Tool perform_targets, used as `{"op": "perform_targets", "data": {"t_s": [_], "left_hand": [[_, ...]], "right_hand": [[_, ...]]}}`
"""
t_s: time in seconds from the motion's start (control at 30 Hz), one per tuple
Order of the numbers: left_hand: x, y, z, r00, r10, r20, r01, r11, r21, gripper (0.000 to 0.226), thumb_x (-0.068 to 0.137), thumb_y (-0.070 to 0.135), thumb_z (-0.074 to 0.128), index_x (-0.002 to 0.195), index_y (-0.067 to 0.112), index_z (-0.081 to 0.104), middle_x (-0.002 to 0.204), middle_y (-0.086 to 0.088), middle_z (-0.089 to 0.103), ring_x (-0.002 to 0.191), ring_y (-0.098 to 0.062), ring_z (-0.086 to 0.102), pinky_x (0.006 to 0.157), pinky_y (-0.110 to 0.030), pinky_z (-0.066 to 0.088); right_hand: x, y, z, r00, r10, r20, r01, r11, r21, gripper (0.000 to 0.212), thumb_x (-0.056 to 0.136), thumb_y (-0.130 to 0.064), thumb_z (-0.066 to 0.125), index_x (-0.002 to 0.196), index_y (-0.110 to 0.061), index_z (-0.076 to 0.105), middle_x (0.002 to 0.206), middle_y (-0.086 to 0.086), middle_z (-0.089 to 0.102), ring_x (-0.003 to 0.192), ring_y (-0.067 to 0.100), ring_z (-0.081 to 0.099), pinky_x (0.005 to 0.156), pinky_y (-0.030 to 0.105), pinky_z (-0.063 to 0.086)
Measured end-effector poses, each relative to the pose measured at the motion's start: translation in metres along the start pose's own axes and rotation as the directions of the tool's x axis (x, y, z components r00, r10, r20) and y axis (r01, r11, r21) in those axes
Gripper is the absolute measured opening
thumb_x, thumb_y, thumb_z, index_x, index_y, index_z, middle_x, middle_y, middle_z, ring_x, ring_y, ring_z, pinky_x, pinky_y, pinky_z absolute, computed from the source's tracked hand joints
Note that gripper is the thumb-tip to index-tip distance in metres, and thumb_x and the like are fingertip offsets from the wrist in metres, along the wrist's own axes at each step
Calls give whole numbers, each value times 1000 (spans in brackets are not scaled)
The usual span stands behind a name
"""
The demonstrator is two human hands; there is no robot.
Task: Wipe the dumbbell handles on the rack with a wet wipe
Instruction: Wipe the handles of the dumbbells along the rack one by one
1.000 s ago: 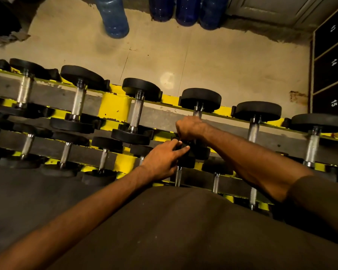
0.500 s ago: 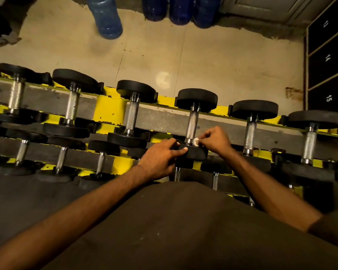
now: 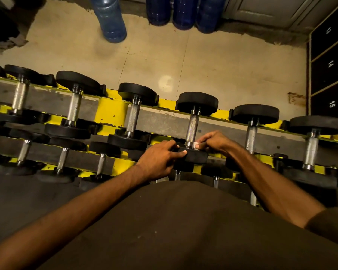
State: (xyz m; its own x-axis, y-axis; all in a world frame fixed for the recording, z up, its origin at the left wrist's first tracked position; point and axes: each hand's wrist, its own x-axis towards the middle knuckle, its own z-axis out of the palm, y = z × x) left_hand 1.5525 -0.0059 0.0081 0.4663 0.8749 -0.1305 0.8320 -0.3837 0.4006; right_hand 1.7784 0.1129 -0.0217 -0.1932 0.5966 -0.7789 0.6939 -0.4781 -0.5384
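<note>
Right hand (image 3: 215, 142): fingers curled, pinching a small white wipe (image 3: 196, 144) against the near end of a handle (image 3: 191, 127), right where the handle met the near head (image 3: 196, 157) of its dumbbell (image 3: 197, 103). Left hand (image 3: 158, 159): fingers fairly straight and not gripping, laid on the rim of that near head, apparently steadying it. Most of the wipe was hidden in the pinch; only a corner showed. The handle beyond the wipe, toward the far head, lay bare. No wet sheen could be made out on it in this light, so whether it was already wiped could not be told. Judgement: wiping of this one handle was under way at its near end. The dumbbell sat on the upper tier of the yellow rack (image 3: 111, 112). Three more handles stood left of it, nearest at (image 3: 133, 117), and two right of it, nearest at (image 3: 251, 136), all untouched by either hand. Whether they were clean could not be told. Nearer than the dumbbell, a lower tier held smaller dumbbells (image 3: 101, 164), also unattended and partly hidden behind the arms and the shirt. Judgement: much of the rack probably remained to be done. Blue bottles (image 3: 110, 18) stood on the floor well beyond the dumbbell, and numbered lockers (image 3: 330, 63) far to its right.
</note>
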Motion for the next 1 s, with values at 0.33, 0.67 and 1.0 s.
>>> {"op": "perform_targets", "data": {"t_s": [0.33, 0.67, 1.0], "left_hand": [[7, -3, -2, 1000, 0, 2, 0, 1000, 3, 56, 88, 27, 71, 142, 30, 55, 125, -10, 56, 112, -25, 55, 88, -40, 54], [5, -1, -4, 1000, -6, -3, 6, 1000, -17, 54, 90, 26, 69, 142, 28, 55, 127, -11, 55, 113, -26, 54, 89, -42, 54], [4, -2, 0, 1000, -15, 26, 15, 1000, 6, 57, 94, 29, 63, 148, 32, 45, 138, -9, 47, 123, -23, 49, 98, -40, 50]], "right_hand": [[-2, -3, 14, 679, -652, -338, 514, 751, -414, 20, 85, -15, 75, 103, -9, 75, 96, 3, 69, 88, 11, 62, 78, 28, 57], [-15, 2, 11, 854, -489, -177, 434, 857, -277, 16, 82, -12, 77, 98, -14, 75, 92, -3, 72, 84, 2, 67, 75, 25, 60], [-14, 4, 26, 725, -659, -201, 538, 723, -432, 16, 84, -13, 75, 100, -13, 75, 100, -6, 61, 92, 9, 60, 79, 28, 57]]}}
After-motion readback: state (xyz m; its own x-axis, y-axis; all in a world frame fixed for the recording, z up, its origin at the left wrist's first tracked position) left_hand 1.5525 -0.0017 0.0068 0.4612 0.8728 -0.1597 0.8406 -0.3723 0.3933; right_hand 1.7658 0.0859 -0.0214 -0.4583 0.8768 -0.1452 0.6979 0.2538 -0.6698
